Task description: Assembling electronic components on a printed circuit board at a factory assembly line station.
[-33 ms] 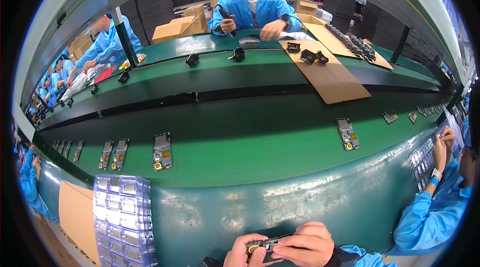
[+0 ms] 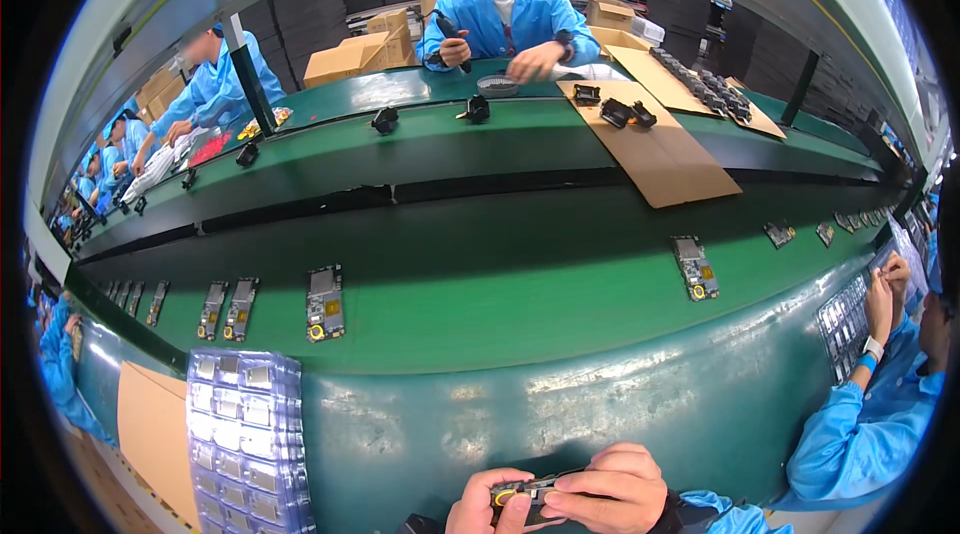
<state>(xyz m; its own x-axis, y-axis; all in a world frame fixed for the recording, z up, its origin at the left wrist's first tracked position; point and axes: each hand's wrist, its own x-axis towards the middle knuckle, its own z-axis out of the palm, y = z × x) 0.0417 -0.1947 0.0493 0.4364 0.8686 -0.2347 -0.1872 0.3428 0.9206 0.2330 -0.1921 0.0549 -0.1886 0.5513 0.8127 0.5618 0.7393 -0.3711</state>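
Close to the near edge of the bench, my two hands hold a small dark circuit board [image 2: 537, 497] between them. My left hand [image 2: 484, 508] pinches its left end, with the thumb beside a round part ringed in yellow. The fingers of my right hand [image 2: 618, 490] are closed on the board's right end and upper side. They cover much of it, and whether they also grip a smaller part is hidden. To the left lies a clear plastic tray [image 2: 245, 439] with rows of flat metallic pieces in its pockets.
Several similar boards lie on the green belt [image 2: 500, 324] ahead, one nearby board [image 2: 324, 304] at left. Cardboard [image 2: 655, 149] bearing black parts overhangs from the far bench. Across from me a co-worker [image 2: 505, 19] holds a dark tool. Another person's arm [image 2: 850, 434] is at right.
The co-worker's free hand across the bench has shifted slightly to the left. My hands and the board look almost unmoved.
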